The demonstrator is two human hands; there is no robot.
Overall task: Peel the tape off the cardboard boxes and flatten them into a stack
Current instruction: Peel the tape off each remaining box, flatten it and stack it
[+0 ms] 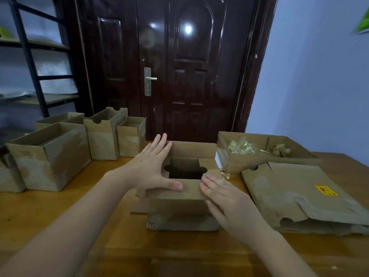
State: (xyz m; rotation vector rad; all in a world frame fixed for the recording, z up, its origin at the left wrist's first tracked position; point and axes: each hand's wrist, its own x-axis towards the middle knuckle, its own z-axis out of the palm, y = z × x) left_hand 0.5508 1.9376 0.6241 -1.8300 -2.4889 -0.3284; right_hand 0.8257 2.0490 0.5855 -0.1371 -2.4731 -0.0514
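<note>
Flattening step here: box point(185, 176) sits mid-table near the front edge, left hand point(153, 168) and right hand point(225, 198) pressing its flaps, fingers straight, gripping nothing. Next, probably collapse it and move it onto the stack point(299, 196) at right.

There is one camera only, worn on the person's head, so no second view overlaps with it. It looks forward and down across a wooden table point(65, 206), facing a dark door point(191, 66) at twelve o'clock. The lens is wide: door frame and shelf uprights bow toward the edges. It sits close over the work, both forearms entering from the bottom edge, the left hand point(151, 166) at about eleven o'clock of centre and the right hand point(225, 198) at about five. Farther out, open boxes point(52, 154) stand at nine o'clock, flattened cardboard point(295, 196) lies at three.
</note>
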